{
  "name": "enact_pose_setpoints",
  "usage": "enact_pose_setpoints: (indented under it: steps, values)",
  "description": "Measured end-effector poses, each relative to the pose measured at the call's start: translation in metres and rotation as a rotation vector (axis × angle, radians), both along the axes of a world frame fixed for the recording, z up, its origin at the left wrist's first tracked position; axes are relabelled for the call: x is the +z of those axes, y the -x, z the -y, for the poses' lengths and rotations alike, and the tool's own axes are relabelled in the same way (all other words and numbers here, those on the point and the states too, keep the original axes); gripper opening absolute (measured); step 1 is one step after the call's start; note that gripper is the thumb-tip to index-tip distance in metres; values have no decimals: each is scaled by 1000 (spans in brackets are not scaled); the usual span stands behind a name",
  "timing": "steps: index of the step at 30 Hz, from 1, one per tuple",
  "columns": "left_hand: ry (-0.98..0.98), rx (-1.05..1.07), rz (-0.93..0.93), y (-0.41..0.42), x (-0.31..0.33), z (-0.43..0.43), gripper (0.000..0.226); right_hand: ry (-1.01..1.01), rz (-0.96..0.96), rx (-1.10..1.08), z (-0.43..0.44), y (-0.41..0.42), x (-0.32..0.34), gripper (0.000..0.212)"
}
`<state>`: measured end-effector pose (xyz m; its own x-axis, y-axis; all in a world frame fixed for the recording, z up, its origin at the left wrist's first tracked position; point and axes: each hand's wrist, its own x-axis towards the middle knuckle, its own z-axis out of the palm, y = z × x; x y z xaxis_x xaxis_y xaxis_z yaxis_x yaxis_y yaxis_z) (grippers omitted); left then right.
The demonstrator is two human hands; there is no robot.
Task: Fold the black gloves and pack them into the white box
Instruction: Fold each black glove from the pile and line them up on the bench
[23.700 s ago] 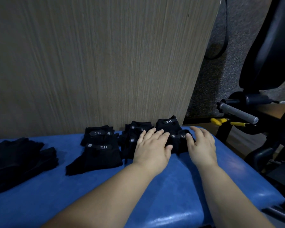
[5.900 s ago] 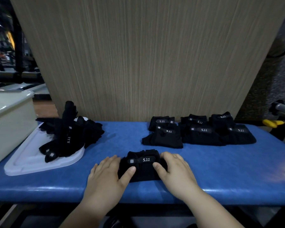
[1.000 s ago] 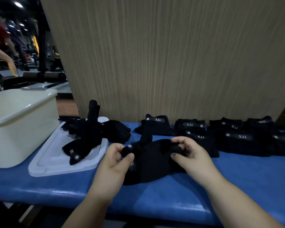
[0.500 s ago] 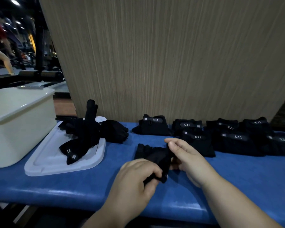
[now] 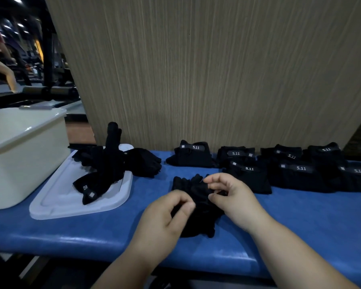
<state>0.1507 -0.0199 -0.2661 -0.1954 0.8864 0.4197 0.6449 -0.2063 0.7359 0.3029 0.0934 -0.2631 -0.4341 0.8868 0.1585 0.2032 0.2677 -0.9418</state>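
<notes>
The left hand (image 5: 167,213) and right hand (image 5: 233,197), fingers curled, pinch opposite edges of a crumpled black fabric glove (image 5: 202,213) lying between them on the blue padded bench (image 5: 300,226). Folded black gloves (image 5: 296,174) sit just behind, and the white plastic box (image 5: 23,151) stands far left.

I can't tell whether the left hand (image 5: 165,215), blurred at the fingertips, pinches the black glove (image 5: 197,217); the right hand (image 5: 233,199) covers its right side. The white box (image 5: 19,155) runs off the frame's left edge.
</notes>
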Motion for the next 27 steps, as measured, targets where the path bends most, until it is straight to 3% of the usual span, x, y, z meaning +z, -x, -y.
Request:
enact_pose_setpoints:
  steps: [3, 10, 19, 24, 27]
  values:
    - [64, 143, -76, 5, 1, -2, 10, -48, 53, 33, 2, -2, 2, 41]
    - [225, 182, -345, 7, 8, 1, 36, -180, 209, -131, 1, -1, -3, 32]
    - [284, 134, -445, 15, 4, 3, 59, -309, 352, -170, 5, 1, -2, 21]
    - [327, 89, -500, 19, -2, 2, 69, -710, 392, -189, 5, -4, -3, 10]
    - [330, 86, -501, 19, -5, 1, 75, -704, 489, 49, 5, -3, -5, 43]
